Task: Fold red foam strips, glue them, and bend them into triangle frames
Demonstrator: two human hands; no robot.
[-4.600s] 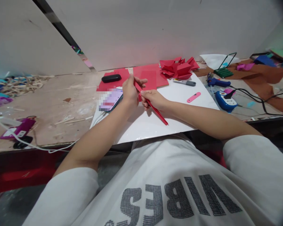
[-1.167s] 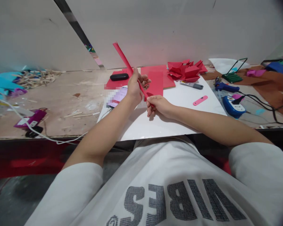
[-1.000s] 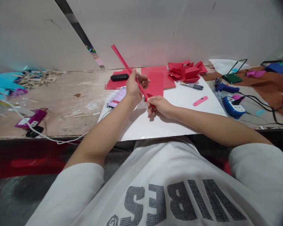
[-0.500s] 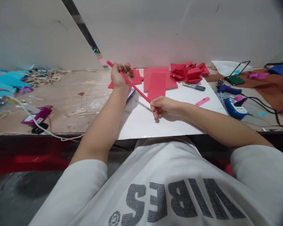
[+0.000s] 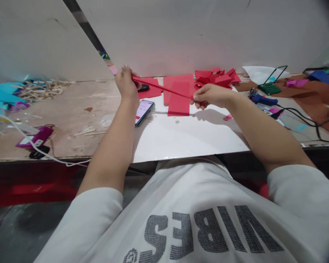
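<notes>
Between my hands stretches a thin red strip point(image 5: 164, 88), probably paper, slanting down to the right above the white board point(image 5: 170, 140). Its upper left end is gripped by my left hand point(image 5: 127, 81), fingers closed. My right hand point(image 5: 204, 96) pinches the lower right end between thumb and fingers. Beneath the strip lie a red paper rectangle point(image 5: 178, 107) and a larger red sheet or stack point(image 5: 170, 81). More red paper point(image 5: 153, 82) lies near my left hand, with a dark object point(image 5: 144, 88) on it. Folded red paper pieces point(image 5: 216, 76) are heaped behind my right hand.
A phone point(image 5: 144, 111) with a lit screen lies by my left forearm. On the right are a blue glue gun point(image 5: 264, 100), black cords point(image 5: 304, 117) and a green stand point(image 5: 270, 88). Leftward sit a purple device point(image 5: 41, 137), a white cable point(image 5: 48, 155) and wood scraps point(image 5: 48, 89).
My right hand has moved up and to the right, and my left hand slightly left and turned over. The strip lies flatter, and the phone shows more fully.
</notes>
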